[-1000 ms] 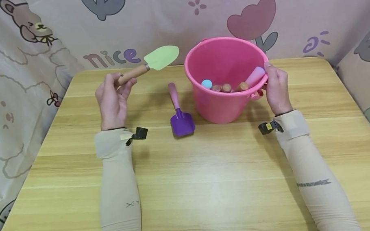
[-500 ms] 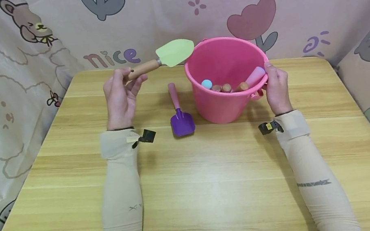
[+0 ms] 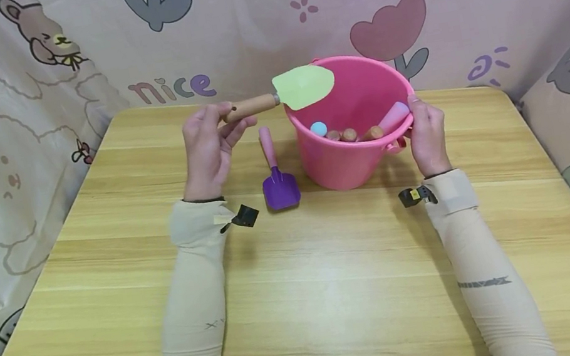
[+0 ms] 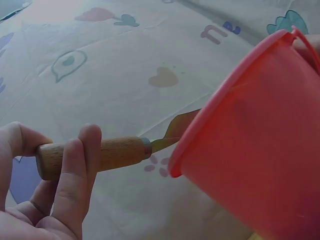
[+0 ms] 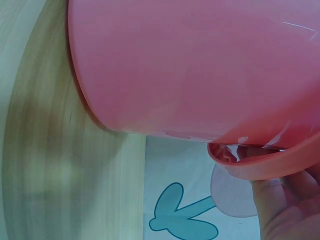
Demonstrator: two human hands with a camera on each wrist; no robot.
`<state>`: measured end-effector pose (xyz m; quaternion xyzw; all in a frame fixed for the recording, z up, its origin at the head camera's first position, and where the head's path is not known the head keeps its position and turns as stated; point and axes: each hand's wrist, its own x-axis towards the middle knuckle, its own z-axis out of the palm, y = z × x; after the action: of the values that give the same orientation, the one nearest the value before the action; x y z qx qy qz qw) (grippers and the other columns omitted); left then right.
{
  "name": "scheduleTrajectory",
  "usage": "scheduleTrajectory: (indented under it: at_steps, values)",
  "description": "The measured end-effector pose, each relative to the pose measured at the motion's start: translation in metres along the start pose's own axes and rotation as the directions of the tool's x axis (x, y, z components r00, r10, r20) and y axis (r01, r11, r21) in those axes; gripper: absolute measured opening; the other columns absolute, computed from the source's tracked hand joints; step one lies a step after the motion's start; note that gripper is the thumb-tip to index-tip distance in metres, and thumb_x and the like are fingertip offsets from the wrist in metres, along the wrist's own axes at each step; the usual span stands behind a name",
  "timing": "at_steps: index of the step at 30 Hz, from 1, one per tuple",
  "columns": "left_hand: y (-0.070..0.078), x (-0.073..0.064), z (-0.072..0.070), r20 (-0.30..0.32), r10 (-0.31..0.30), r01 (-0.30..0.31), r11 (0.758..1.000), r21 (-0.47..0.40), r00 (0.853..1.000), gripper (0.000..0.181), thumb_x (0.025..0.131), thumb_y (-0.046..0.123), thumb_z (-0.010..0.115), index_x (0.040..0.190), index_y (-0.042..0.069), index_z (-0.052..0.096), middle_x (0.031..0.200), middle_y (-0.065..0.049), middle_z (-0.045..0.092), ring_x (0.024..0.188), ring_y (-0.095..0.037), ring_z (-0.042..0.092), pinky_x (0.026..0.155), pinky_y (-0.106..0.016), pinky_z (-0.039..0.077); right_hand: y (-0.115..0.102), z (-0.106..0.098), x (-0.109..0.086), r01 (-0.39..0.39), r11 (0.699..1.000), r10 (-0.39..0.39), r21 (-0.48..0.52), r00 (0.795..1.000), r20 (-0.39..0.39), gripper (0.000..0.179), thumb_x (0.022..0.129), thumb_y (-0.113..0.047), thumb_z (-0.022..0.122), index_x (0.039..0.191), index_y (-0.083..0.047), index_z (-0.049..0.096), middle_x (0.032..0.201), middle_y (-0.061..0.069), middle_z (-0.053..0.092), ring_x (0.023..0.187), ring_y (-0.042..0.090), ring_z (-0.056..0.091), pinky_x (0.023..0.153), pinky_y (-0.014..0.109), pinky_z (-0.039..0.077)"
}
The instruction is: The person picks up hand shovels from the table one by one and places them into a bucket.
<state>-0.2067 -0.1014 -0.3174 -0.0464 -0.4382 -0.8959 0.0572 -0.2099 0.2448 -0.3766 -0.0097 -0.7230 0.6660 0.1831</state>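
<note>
My left hand (image 3: pixel 209 147) pinches the wooden handle of a small trowel (image 3: pixel 304 86) near its butt end. The trowel's pale green blade lies over the left part of the bucket's mouth; in the left wrist view the rim hides part of the blade. The pink bucket (image 3: pixel 342 164) leans on the table, its mouth tipped toward me. My right hand (image 3: pixel 428 137) grips the rim at its right side, by the handle joint. Inside the bucket show several wooden handle ends, a lilac handle (image 3: pixel 393 118) and a light blue ball-shaped end (image 3: pixel 319 128).
A purple toy shovel (image 3: pixel 281 188) with a pink handle lies on the wooden table (image 3: pixel 329 297), just left of the bucket. Printed cloth (image 3: pixel 245 19) hangs behind the table and along both sides.
The left hand has carried the trowel to the right, from beside the bucket to over its rim. Bucket, right hand and purple shovel have stayed put.
</note>
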Motion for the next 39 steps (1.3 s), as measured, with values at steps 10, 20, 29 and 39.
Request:
scheduleTrajectory:
  at_steps: [10, 20, 29, 39]
  values:
    - [-0.008, -0.006, 0.011, 0.043, 0.016, -0.019, 0.996, 0.084, 0.999, 0.020, 0.097, -0.003, 0.056, 0.082, 0.000, 0.067, 0.085, -0.010, 0.066, 0.064, -0.021, 0.077, 0.069, -0.024, 0.064, 0.000, 0.000, 0.001, 0.000, 1.000, 0.000, -0.003, 1.000, 0.000, 0.040, 0.109, -0.037, 0.043, 0.087, -0.018, 0.071, 0.073, -0.005, 0.059, 0.069, 0.010, 0.055, 0.065, 0.019, 0.054]
    - [-0.013, -0.013, 0.024, 0.072, 0.067, -0.081, 0.973, 0.217, 0.995, 0.015, 0.096, 0.000, 0.060, 0.084, 0.004, 0.068, 0.086, -0.010, 0.069, 0.065, -0.022, 0.077, 0.071, -0.031, 0.066, 0.001, -0.001, 0.001, 0.013, 1.000, -0.013, -0.022, 1.000, 0.005, 0.039, 0.109, -0.038, 0.042, 0.090, -0.020, 0.071, 0.077, -0.005, 0.061, 0.071, 0.009, 0.057, 0.067, 0.018, 0.056]
    - [-0.017, -0.015, 0.027, 0.160, 0.161, -0.202, 0.936, 0.287, 0.974, 0.015, 0.098, 0.004, 0.063, 0.104, -0.009, 0.068, 0.096, -0.016, 0.075, 0.071, -0.021, 0.078, 0.073, -0.034, 0.066, 0.001, 0.000, 0.000, 0.012, 1.000, -0.012, -0.022, 1.000, 0.006, 0.041, 0.109, -0.039, 0.042, 0.086, -0.021, 0.071, 0.076, -0.005, 0.062, 0.071, 0.010, 0.057, 0.066, 0.018, 0.055]
    - [-0.020, -0.014, 0.029, 0.282, 0.143, -0.245, 0.896, 0.370, 0.949, 0.029, 0.097, 0.011, 0.071, 0.112, -0.013, 0.068, 0.106, -0.020, 0.078, 0.085, -0.031, 0.079, 0.085, -0.039, 0.066, 0.002, -0.001, 0.001, 0.004, 0.999, -0.004, -0.045, 1.000, -0.004, 0.040, 0.109, -0.040, 0.041, 0.090, -0.022, 0.072, 0.078, -0.006, 0.062, 0.073, 0.010, 0.057, 0.067, 0.017, 0.055]
